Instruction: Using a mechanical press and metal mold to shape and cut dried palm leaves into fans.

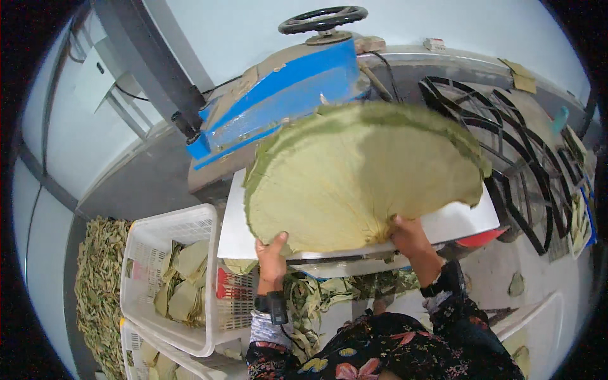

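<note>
A thick stack of dried lotus leaves [316, 183], pale green and roughly half-round, lies over a white board [472, 212] with its curved edge away from me. My left hand [272, 259] grips the near left edge, the thumb on top and the fingers hidden beneath. Farther right, my right hand [410, 235] is closed on the near edge beside the point where the veins meet, its thumb also uppermost. Behind the stack stands a blue machine [278, 95] with a black handwheel [323, 20]. The leaves cover most of the board.
On the left, a white plastic basket [212, 278] holds cut leaf pieces [187, 285], with a second basket [136, 351] below it. Leaf scraps [98, 297] are heaped alongside. Black curved metal frames [525, 158] lie at the right. More scraps [335, 288] hang or lie below the board.
</note>
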Demonstrator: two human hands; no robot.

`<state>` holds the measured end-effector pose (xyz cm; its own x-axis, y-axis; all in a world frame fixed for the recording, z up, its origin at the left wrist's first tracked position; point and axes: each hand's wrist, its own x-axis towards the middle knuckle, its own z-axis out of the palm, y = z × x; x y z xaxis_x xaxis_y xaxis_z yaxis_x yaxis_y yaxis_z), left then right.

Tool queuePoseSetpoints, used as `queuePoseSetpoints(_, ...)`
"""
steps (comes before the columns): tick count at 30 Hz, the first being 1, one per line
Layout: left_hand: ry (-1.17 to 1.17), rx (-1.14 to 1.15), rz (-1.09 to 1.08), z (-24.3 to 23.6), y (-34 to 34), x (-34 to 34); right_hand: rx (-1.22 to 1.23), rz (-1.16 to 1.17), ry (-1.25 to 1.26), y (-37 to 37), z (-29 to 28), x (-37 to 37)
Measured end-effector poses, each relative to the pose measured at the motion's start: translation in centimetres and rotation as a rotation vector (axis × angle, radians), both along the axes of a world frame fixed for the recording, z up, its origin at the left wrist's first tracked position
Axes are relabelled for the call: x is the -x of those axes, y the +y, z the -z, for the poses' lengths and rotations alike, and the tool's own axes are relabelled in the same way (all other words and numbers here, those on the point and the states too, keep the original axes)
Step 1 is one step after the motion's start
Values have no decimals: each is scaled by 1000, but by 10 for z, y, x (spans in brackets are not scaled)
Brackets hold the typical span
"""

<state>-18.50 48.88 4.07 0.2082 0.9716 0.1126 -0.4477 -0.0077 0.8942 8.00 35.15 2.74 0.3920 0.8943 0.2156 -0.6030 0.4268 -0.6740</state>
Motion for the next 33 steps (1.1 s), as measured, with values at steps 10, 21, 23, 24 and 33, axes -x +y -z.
queuePoseSetpoints(10,137,-38,-18,-16,8,-12,224,636,-354,-4,-102,8)
queuePoseSetpoints(21,-22,223,94,-21,-73,-28,-16,615,-1950,10,-84,137)
queuePoseSetpoints(23,-114,345,22,-3,-64,-19,-119,574,-2039,3,-49,140)
queuePoseSetpoints(24,-200,461,-62,6,-62,-8,-233,356,-1855,-5,-28,134)
queuePoseSetpoints(33,-155,437,16,51,-73,37,636,-274,-8,-59,6,109)
